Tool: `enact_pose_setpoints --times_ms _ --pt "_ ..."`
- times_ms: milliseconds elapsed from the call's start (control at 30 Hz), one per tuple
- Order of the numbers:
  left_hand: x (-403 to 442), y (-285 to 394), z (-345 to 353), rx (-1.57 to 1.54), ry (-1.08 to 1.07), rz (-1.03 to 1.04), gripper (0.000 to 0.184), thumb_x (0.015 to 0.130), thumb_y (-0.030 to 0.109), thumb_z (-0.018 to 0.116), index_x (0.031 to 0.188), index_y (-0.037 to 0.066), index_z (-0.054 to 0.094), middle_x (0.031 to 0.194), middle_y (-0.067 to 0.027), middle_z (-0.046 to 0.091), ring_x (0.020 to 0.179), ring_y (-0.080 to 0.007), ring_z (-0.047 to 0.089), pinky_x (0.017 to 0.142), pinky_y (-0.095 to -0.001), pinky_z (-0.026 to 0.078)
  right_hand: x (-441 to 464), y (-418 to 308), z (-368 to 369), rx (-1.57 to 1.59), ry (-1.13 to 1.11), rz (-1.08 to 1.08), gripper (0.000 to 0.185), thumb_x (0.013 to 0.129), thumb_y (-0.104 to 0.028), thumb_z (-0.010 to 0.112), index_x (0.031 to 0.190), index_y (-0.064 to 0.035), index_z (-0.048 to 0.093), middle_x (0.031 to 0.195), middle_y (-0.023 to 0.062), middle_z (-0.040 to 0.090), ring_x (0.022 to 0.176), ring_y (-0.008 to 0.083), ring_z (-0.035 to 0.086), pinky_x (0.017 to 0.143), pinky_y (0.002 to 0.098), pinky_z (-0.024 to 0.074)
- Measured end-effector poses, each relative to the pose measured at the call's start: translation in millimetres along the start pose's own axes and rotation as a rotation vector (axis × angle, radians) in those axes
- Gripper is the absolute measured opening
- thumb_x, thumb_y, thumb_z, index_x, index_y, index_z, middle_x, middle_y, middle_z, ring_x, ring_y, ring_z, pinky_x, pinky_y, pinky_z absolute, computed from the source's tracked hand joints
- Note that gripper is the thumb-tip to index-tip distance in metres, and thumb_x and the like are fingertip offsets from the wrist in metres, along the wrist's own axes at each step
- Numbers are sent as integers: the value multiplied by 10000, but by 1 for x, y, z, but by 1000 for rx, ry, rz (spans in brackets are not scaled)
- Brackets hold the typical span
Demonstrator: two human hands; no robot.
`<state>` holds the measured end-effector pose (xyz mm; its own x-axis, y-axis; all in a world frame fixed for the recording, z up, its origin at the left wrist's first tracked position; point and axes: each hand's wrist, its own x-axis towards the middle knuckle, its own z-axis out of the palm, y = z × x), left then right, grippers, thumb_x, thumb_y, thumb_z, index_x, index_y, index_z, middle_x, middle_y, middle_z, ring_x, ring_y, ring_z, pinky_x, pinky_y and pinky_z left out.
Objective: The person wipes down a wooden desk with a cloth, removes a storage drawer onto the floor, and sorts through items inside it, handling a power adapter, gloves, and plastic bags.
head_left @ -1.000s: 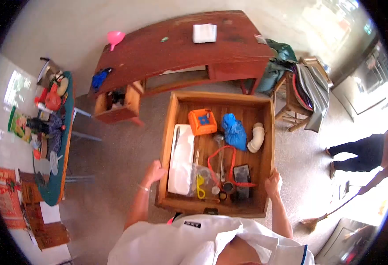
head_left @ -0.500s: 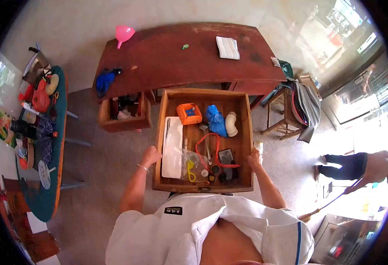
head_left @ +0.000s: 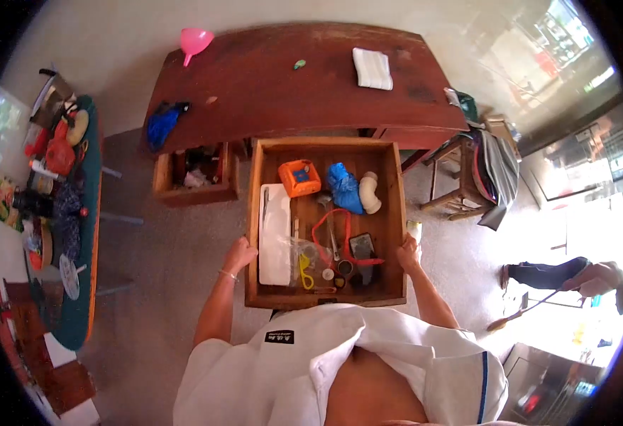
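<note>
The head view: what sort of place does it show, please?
Probably a household room, though a small workshop is possible: a worn red desk, a cluttered green table and a broom.

The drawer (head_left: pixel 326 150) is smooth wood with a soft sheen, the desk (head_left: pixel 290 85) worn wood, the tray (head_left: pixel 274 238) and pipe (head_left: pixel 370 193) smooth plastic, the bag (head_left: pixel 343 188) crinkled plastic, the funnel (head_left: pixel 196 41) glossy plastic, the shirt (head_left: pixel 255 376) matt cloth.

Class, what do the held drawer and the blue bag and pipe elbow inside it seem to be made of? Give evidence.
The held drawer looks wooden, perhaps varnished: brown, streaky boards. The blue bag seems thin, shiny plastic, judging by its crinkles and highlights. The pipe elbow is probably plastic, given its smooth, cream-coloured surface.
</note>
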<state>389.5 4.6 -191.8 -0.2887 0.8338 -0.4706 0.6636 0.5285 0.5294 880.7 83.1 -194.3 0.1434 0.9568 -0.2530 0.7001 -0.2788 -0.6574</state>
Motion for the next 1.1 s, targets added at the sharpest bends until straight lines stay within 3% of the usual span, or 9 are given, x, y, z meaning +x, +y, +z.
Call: enact_pose_setpoints --times_ms 33,233,500,600,667,767,867,1000,1100 --pt "2 -5 2 -17 -2 21 265 653 156 625 787 -66 570 789 -255 616 746 -326 629 653 -407 474 0 -2 -1 24 21 -20 273 666 -76 552 932 -39 600 718 188 609 683 332 614 589 423 471" --pt "-12 14 -1 -99 -37 3 221 644 141 628 695 -65 568 593 -194 567 556 -243 597 530 -389 448 35 23 17 -26 81 -91 294 650 -68 549 937 -38 606 637 184 579 596 334 594 544 434 458" --pt "-38 46 -13 -193 -13 1 181 661 101 612 689 -76 587 570 -131 570 536 -190 576 499 -360 434 20 -29 -19 -129 -5 -68 368 669 -92 491 1013 -58 617 798 230 615 769 402 587 713 476 468" --pt "-13 13 9 -201 -6 -21 190 665 89 611 714 -92 584 566 -134 568 541 -168 566 501 -349 434 33 -2 -6 -120 52 -115 376 686 -81 454 1025 -71 617 871 255 614 813 428 575 749 479 469" --pt "-22 40 -6 -78 -57 -111 221 664 108 612 760 -90 590 636 -152 594 623 -187 593 557 -352 451 45 27 14 -229 128 -219 375 689 -74 448 1024 -72 618 867 255 614 810 428 581 745 487 472" --pt "-15 16 2 -110 20 -68 237 666 125 605 784 -81 590 722 -186 621 702 -236 623 611 -374 467 26 -18 -11 -144 -68 4 371 690 -66 444 1022 -56 609 875 260 614 830 437 592 742 501 478" --pt "-28 37 -9 -47 33 -76 262 662 153 602 800 -69 592 796 -231 632 765 -311 641 663 -400 480 31 -23 -18 -247 -170 89 500 697 -143 581 1195 -108 557 1005 223 634 964 396 594 815 455 478" --pt "-28 50 -20 124 40 -68 300 647 204 613 796 -55 599 833 -267 628 807 -382 630 716 -420 485 24 -24 -16 -224 4 -73 352 693 -93 465 1015 -35 595 891 258 628 859 436 604 729 499 487" --pt "-16 37 -15 142 43 -52 298 650 207 618 786 -57 593 806 -257 628 782 -370 631 701 -421 484 36 -6 -2 -225 -81 39 321 718 -175 578 1029 -95 578 959 197 648 951 407 595 787 480 469"
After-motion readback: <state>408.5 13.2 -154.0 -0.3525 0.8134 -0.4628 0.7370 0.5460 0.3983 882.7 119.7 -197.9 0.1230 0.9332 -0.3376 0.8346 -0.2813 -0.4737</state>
